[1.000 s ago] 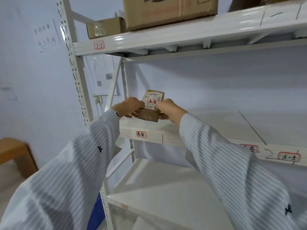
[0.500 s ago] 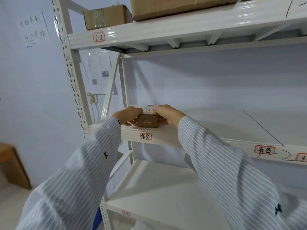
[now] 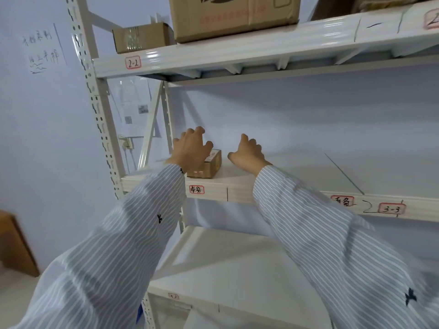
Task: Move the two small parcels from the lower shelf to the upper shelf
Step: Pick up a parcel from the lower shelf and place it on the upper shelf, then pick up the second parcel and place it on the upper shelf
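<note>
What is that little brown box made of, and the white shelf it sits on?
The small brown parcel looks like matte cardboard with a paper label stuck on top. The white shelf looks like painted metal: glossy, with a ribbed front edge and a perforated post, though the surface could be coated board.

Bare shelf board (image 3: 297,172) right of the small parcel (image 3: 209,166) — rack post (image 3: 167,119) close at left.

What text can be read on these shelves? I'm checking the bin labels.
"2-2": red-framed label on the top shelf edge.
"3-3": red-framed label on the middle shelf edge.
Handwritten Chinese labels on that edge: not surely readable.
Wall note, big carton print, parcel sticker, lowest label: blurred.
</note>
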A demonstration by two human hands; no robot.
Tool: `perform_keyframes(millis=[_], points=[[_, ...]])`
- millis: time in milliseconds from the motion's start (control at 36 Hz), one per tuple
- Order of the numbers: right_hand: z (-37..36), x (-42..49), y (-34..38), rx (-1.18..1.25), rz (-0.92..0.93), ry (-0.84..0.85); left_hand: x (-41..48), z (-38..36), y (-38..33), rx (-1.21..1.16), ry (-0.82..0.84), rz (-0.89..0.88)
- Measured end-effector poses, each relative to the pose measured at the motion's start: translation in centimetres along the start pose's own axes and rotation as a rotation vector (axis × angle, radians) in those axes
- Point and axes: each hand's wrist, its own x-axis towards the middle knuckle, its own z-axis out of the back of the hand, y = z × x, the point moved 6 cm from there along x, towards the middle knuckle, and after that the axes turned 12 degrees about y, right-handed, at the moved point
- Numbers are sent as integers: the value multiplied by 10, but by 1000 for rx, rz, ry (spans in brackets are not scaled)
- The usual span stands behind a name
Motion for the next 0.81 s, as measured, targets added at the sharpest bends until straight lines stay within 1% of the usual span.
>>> perform_keyframes(millis=[111, 167, 222, 472, 583, 694, 806], points=[[26, -30, -24, -322, 95, -126, -16, -14, -45, 85, 2, -65], [38, -46, -40, -421, 116, -144, -25, -25, -68, 114, 14, -105], [52, -61, -60, -471, 114, -135, -34, -37, -93, 137, 31, -135], [121, -142, -158, -494, -19, -118, -88, -81, -214, 50, 81, -244], [139, -183, -201, -493, -57, -114, -121, -103, -260, -16, 89, -301], [142, -222, -246, -497, -37, -159, -160, -136, -294, -31, 87, -360], [129, -261, -285, -534, 4, -200, -202, -168, -315, -21, 65, -403]])
